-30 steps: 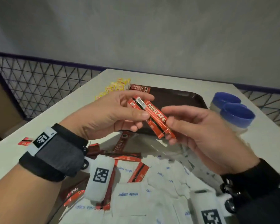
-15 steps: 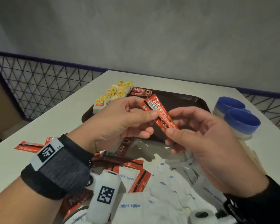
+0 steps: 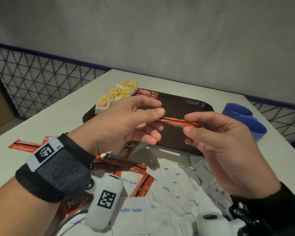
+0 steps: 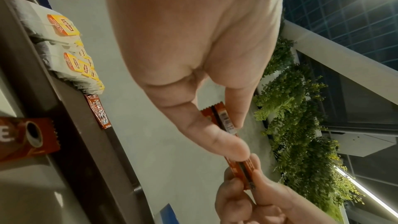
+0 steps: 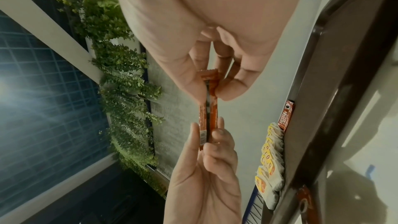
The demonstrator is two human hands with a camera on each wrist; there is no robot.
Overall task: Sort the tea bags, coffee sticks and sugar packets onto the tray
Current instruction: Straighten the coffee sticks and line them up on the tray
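Observation:
Two red coffee sticks (image 3: 174, 121) are held edge-on above the dark brown tray (image 3: 191, 106). My left hand (image 3: 133, 120) pinches their left end between thumb and fingers, and my right hand (image 3: 216, 138) pinches their right end. Both wrist views show the pair of sticks (image 4: 228, 125) (image 5: 207, 113) between the two hands. On the tray's far left corner stand yellow-tagged tea bags (image 3: 117, 94), with a coffee stick (image 3: 146, 93) laid beside them. More loose coffee sticks (image 3: 126, 150) and white sugar packets (image 3: 174, 189) lie on the table in front of the tray.
Two blue-lidded jars (image 3: 249, 123) stand right of the tray. A stray coffee stick (image 3: 22, 146) lies on the white table (image 3: 58, 116) at the left. A wire mesh fence (image 3: 41, 79) runs behind the table, below a grey wall.
Both hands have turned the pair of coffee sticks from face-up and slanted to edge-on and nearly level, and moved them slightly forward over the tray.

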